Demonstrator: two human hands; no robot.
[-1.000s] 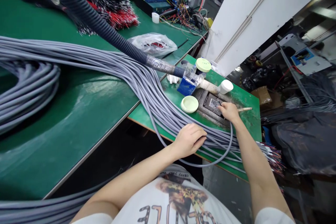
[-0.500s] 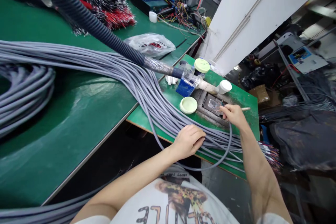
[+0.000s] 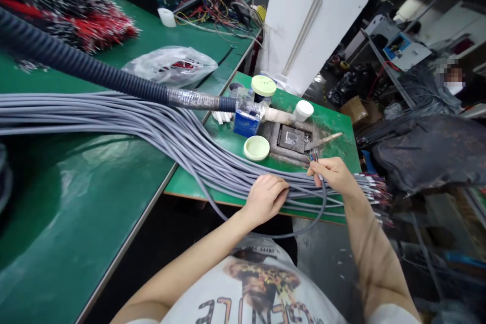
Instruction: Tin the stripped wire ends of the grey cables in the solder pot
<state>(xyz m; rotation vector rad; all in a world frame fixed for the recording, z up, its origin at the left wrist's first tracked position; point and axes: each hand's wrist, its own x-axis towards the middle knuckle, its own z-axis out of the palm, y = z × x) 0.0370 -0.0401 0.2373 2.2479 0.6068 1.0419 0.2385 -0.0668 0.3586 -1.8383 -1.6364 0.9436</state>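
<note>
My right hand (image 3: 331,174) pinches the end of one grey cable (image 3: 323,202), its thin coloured wires (image 3: 313,156) spread out past my fingertips. Those wire tips sit just in front of a square metal solder pot (image 3: 291,137) with a shiny surface. From my right hand the cable hangs in a loop below the table edge. My left hand (image 3: 266,196) lies over the thick bundle of grey cables (image 3: 224,169), fingers together and curled onto it; their tips are partly hidden. A flat wooden stick (image 3: 328,139) rests across the pot's right rim.
A ribbed hose (image 3: 132,80) crosses to a blue box (image 3: 246,124) beside the pot. Around it stand a pale green dish (image 3: 256,148), a green-lidded jar (image 3: 263,85) and a white cup (image 3: 303,110). A plastic bag (image 3: 172,63) lies behind; a person (image 3: 455,81) is far right.
My right hand has drawn the wire ends back from over the pot towards me, uncovering the pot's surface and the stick. My left hand stays on the bundle. The view has shifted right.
</note>
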